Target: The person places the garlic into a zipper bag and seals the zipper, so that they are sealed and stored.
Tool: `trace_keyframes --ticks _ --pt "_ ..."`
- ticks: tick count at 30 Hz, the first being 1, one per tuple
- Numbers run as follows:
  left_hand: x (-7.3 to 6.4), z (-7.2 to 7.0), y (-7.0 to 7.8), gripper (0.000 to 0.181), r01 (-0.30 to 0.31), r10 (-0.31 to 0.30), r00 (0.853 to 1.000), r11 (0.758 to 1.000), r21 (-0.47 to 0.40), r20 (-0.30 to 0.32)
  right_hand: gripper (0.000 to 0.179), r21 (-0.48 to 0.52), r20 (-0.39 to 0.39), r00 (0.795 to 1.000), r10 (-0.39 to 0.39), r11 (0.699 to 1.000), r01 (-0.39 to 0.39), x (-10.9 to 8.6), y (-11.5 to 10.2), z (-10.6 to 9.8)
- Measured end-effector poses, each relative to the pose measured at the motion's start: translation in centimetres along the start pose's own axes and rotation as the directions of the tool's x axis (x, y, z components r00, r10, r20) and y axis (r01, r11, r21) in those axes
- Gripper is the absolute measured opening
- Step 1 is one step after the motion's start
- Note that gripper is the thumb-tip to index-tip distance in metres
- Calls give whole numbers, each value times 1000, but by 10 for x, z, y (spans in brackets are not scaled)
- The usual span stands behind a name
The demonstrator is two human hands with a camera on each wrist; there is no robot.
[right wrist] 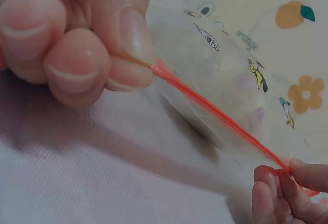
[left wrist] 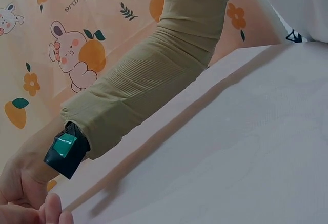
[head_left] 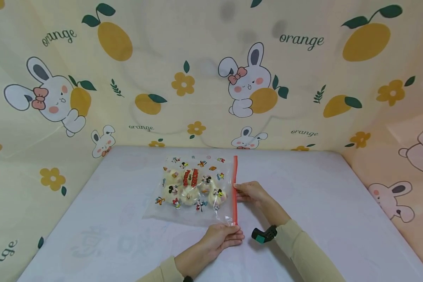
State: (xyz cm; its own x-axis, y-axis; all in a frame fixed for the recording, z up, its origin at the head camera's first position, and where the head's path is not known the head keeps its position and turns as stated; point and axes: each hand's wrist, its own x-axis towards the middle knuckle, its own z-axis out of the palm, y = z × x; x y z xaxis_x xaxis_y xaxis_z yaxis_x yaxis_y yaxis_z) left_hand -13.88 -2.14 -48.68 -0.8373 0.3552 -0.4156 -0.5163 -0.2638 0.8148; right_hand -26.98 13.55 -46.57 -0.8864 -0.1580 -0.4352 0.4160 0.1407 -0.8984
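Clearly both hands, left hand [head_left: 223, 237] and right hand [head_left: 251, 193], pinch the clear cartoon-printed bag's [head_left: 192, 188] red zip strip [head_left: 235, 188].

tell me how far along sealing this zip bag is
Done: the round buns already sit inside the printed zip bag. In hand: the right hand pinches the red zip strip midway and the left hand pinches its near end. Left: whether the strip is fully pressed closed cannot be told.

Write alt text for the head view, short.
Two hands pinch the red zip strip of a clear cartoon-printed bag lying flat on a white table: the left hand at its near end, the right hand midway. Round pale items sit inside.
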Motion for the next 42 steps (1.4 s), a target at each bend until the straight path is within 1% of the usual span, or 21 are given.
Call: trace_keyframes --ticks 4,9,17,24,33,38,42 --pt "1 0 1 25 10 -10 1000 1000 -2 -3 33 10 3 1000 -7 1000 7 2 1 0" --pt "0 -1 0 27 1 -1 1000 1000 4 9 33 14 8 1000 -8 1000 8 3 2 -1" --pt "-1 -4 0 25 -22 22 998 1000 -6 59 35 -7 -24 1000 9 1000 -9 5 1 1" --pt "-1 -2 0 29 5 -5 1000 1000 18 12 39 -23 -42 999 16 1000 -17 6 1 3" --pt "0 -1 1 27 28 -28 1000 999 17 -5 39 -12 -41 999 5 1000 -6 6 1 2" --pt "-2 0 3 28 21 -21 1000 1000 20 -2 39 -2 -38 999 4 1000 -4 8 2 1" --pt "-3 0 4 28 28 -28 1000 999 25 -8 40 -1 -45 999 5 1000 -5 9 1 1"
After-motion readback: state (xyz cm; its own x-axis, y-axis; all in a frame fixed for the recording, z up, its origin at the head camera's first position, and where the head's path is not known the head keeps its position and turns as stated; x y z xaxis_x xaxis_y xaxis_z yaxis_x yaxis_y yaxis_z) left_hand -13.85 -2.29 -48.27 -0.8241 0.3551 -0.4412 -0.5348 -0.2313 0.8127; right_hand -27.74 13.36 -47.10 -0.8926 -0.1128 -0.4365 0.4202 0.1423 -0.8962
